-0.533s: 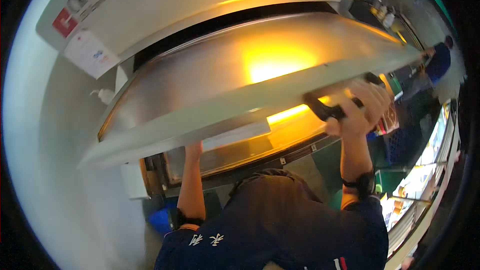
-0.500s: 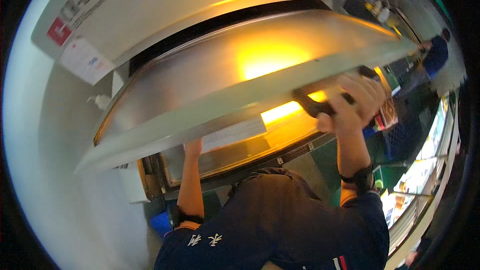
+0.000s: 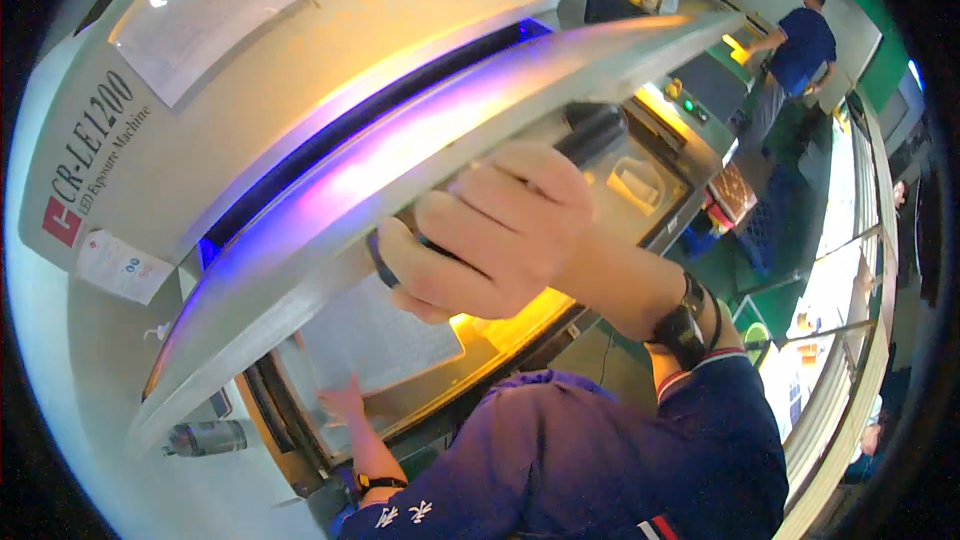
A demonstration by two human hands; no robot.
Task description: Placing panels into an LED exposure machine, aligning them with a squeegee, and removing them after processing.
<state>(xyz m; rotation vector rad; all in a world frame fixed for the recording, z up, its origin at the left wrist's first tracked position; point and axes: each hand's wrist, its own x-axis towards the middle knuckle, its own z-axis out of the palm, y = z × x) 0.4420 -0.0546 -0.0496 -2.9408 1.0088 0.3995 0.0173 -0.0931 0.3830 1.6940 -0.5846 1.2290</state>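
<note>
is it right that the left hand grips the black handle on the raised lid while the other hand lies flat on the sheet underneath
Not quite: the hands are swapped. In the head view the right hand grips the black handle on the raised lid, while the left hand lies flat by the sheet underneath.

The person wears a dark navy short-sleeved shirt [image 3: 600,460] with red-and-white cuff trim and white characters, a black wristwatch [image 3: 683,325] by the right hand [image 3: 490,235], and a black band [image 3: 378,483] below the left hand [image 3: 342,402].
</note>
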